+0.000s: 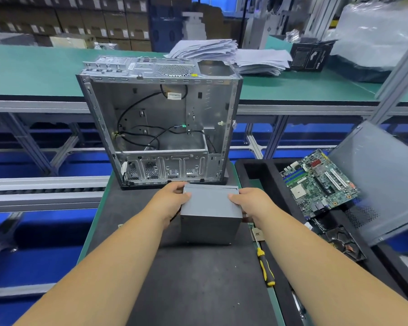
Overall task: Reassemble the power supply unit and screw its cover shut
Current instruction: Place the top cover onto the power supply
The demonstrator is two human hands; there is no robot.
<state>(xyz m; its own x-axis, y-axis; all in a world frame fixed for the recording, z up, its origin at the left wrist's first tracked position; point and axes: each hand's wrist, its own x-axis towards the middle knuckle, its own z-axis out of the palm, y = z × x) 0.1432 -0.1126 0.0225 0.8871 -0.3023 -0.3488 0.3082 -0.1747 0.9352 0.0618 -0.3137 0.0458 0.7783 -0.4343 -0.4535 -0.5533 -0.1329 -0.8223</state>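
Left hand (172, 198) and right hand (250, 203) clamped, thumbs on top, on grey sheet-metal power supply box (210, 215), standing on dark bench (186, 278) mat before gutted steel computer case (160, 128). Cover possibly unseated: risk of slipping, pinched wires. Yellow-black screwdriver (265, 267) unused alongside.

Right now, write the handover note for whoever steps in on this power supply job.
Left hand: grips the left side of the power supply unit, thumb on top.
Right hand: grips its right side, thumb on top.
The unit stands on the dark mat, just in front of the open computer case.
The screwdriver, yellow and black, lies on the mat to the right, untouched.
Motherboard sits in the black tray on the right.
Done: the grey cover appears to be on the unit.
Left: drive the cover screws; no screws are visible from here.
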